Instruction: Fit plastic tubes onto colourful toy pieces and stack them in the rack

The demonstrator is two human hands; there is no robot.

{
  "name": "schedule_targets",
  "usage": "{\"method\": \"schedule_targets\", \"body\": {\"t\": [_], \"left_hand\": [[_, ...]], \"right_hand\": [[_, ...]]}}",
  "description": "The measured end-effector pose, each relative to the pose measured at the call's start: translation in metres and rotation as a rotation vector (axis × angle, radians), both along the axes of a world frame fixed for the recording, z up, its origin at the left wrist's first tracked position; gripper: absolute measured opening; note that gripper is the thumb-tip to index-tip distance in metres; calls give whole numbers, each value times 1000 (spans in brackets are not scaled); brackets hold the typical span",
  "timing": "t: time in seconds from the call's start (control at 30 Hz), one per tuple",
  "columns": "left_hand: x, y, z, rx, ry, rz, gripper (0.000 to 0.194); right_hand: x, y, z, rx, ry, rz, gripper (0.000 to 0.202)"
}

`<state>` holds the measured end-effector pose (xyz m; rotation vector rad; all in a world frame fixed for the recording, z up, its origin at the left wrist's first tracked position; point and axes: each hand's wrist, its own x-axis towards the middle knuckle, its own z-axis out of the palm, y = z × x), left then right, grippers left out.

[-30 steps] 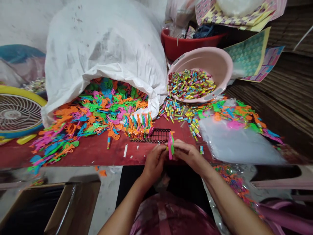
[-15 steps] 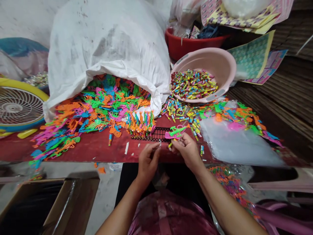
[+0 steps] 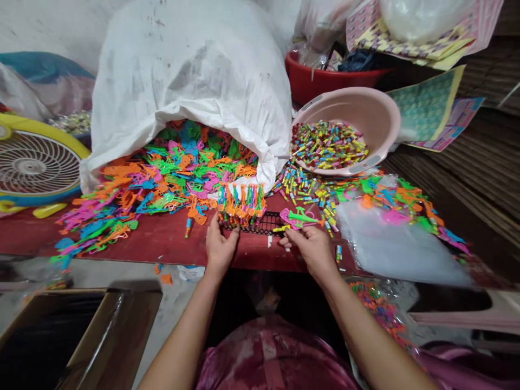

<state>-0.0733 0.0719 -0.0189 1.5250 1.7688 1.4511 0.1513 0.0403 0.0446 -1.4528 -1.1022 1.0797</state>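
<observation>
My right hand (image 3: 312,246) pinches a small yellow-wrapped tube (image 3: 281,228) together with a green plastic piece (image 3: 303,218) and a pink mesh-headed one (image 3: 285,215). The tube points left, over the right end of a black grid rack (image 3: 266,223). At the rack's left end, my left hand (image 3: 220,246) has its thumb and fingers round the corner. Upright in the rack's left part stand several finished-looking bunches (image 3: 244,201) of orange, green and blue pieces with wrapped tubes at their lower ends.
A white sack (image 3: 190,59) spills colourful plastic pieces (image 3: 170,173) across the red table (image 3: 142,238). Wrapped tubes lie in and before a tipped pink basin (image 3: 382,119). Clear plastic bags (image 3: 398,244) lie at right. A yellow fan (image 3: 40,162) stands left, a cardboard box (image 3: 93,336) below.
My left hand has moved left and forward from near the right hand to the rack's left end. The right hand has brought its tube and plastic pieces to the rack's right end.
</observation>
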Motion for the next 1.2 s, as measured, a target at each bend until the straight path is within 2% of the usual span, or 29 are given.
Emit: {"method": "schedule_targets", "body": {"t": [0.13,0.27,0.37,0.73,1.0,1.2], "left_hand": [[10,-15,4,-68,75,34,66],[17,-23,6,-77,52,69,82],[18,-24,6,-74,3,59,89],[21,-25,3,-75,9,77,87],[21,-26,6,-56,73,97,85],[21,-25,4,-63,75,88,85]], "right_hand": [[1,1,-1,170,-390,8,30],[-5,2,-8,228,-563,20,33],[-10,4,-12,251,-608,24,33],[-17,8,-9,370,-704,103,29],[-22,8,-12,489,-789,92,29],[-21,9,-13,506,-853,140,29]]}}
